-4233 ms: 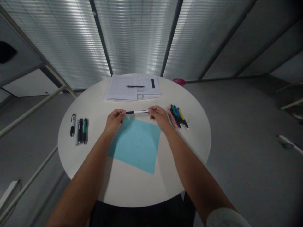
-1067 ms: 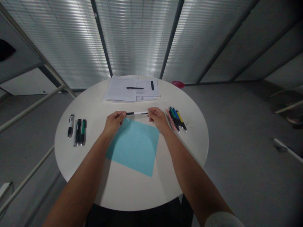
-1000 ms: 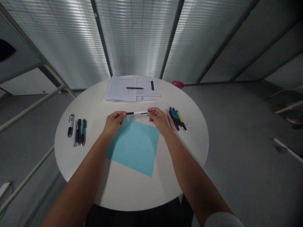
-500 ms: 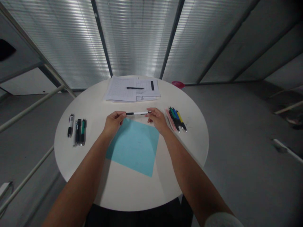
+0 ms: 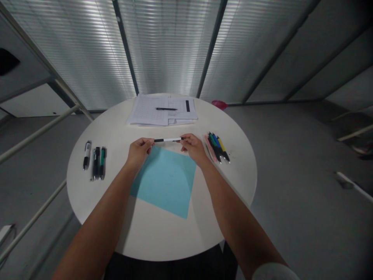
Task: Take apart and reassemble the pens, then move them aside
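A white pen with black ends (image 5: pixel 170 139) is held level between both hands, just beyond the far edge of a blue sheet of paper (image 5: pixel 166 181). My left hand (image 5: pixel 140 151) pinches the pen's black left end between thumb and fingers. At the other end, my right hand (image 5: pixel 192 147) grips the black right tip with its fingertips. The blue sheet lies flat and turned at an angle, partly behind my left forearm. Close to my right hand, several coloured pens (image 5: pixel 217 147) lie side by side with pink strips.
The round white table (image 5: pixel 169 241) carries a stack of printed papers (image 5: pixel 151 114) at its far side, with a black pen (image 5: pixel 166 109) on top. Several pens (image 5: pixel 99 163) lie at the left. A pink object (image 5: pixel 219 104) shows past the table's far edge, near the blinds.
Both hands keep hold of the pen, which has shifted very slightly to the left. Everything else stays as it was.
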### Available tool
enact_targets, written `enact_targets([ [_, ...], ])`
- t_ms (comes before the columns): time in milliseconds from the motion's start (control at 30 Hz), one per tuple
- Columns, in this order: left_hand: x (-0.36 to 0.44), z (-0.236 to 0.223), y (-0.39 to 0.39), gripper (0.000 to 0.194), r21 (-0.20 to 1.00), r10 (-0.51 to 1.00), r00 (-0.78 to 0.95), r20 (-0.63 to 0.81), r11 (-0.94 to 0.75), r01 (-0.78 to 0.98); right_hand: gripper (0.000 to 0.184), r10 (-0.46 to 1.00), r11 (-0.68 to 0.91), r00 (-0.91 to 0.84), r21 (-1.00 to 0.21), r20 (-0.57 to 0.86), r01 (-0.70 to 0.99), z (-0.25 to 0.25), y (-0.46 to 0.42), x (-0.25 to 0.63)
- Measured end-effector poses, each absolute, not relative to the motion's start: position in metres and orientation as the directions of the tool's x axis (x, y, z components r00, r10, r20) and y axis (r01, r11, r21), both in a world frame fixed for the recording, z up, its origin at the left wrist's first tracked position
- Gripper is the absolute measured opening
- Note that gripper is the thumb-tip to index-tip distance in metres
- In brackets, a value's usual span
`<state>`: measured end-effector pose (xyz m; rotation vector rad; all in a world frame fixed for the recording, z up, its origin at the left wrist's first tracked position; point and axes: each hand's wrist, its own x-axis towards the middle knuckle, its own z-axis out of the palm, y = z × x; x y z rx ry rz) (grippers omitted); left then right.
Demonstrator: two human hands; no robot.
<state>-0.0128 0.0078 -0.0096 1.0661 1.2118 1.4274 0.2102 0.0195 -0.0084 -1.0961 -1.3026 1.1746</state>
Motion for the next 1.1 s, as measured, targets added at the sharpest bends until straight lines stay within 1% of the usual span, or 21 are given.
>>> enact_targets([
  [167, -0.0115, -0.0072, 0.0065, 0.026, 0.992, 0.984, -0.175, 0.044, -0.064, -0.111, 0.027, 0.992, 0.102, -0.077, -0.995, 0.104, -0.017, -0.0058, 0.0184, 0.2081],
  [300, -0.0108, -0.004, 0.0043, 0.023, 0.99, 0.99, -0.139, 0.037, -0.055, -0.129, 0.023, 0.994, 0.089, -0.06, -0.995, 0.091, -0.033, -0.0048, 0.0176, 0.2104],
  [400, -0.0111, -0.0029, 0.0035, 0.021, 0.991, 0.992, -0.125, 0.035, -0.051, -0.123, 0.026, 0.993, 0.108, -0.042, -0.994, 0.109, -0.021, -0.0069, 0.0189, 0.2117],
  [500, -0.0117, -0.0035, 0.0038, 0.022, 0.993, 0.992, -0.119, 0.043, -0.055, -0.1, 0.025, 0.992, 0.121, -0.037, -0.992, 0.123, -0.035, -0.0075, 0.0198, 0.2118],
  [600, -0.0123, -0.004, 0.004, 0.023, 0.995, 0.993, -0.109, 0.048, -0.057, -0.079, 0.035, 0.994, 0.1, -0.037, -0.992, 0.103, -0.075, -0.006, 0.0195, 0.2115],
  [733, -0.0123, -0.0036, 0.0036, 0.022, 0.995, 0.993, -0.109, 0.04, -0.05, -0.089, 0.024, 0.994, 0.101, -0.046, -0.995, 0.101, -0.017, -0.0076, 0.0198, 0.2115],
  [800, -0.0122, -0.0036, 0.0038, 0.022, 0.994, 0.992, -0.115, 0.042, -0.053, -0.094, 0.025, 0.992, 0.121, -0.044, -0.993, 0.12, 0.01, -0.01, 0.0208, 0.2116],
  [867, -0.0124, -0.0042, 0.0042, 0.021, 0.994, 0.992, -0.115, 0.051, -0.061, -0.091, 0.023, 0.988, 0.146, -0.044, -0.989, 0.146, -0.006, -0.0116, 0.0217, 0.2118],
  [1000, -0.0134, -0.0062, 0.0052, 0.021, 0.993, 0.992, -0.105, 0.067, -0.077, -0.093, 0.036, 0.984, 0.17, -0.05, -0.983, 0.173, -0.069, -0.0106, 0.0213, 0.2117],
  [1100, -0.0137, -0.007, 0.0055, 0.021, 0.991, 0.993, -0.104, 0.063, -0.074, -0.114, 0.027, 0.987, 0.148, -0.054, -0.988, 0.15, -0.04, -0.0093, 0.0203, 0.211],
])
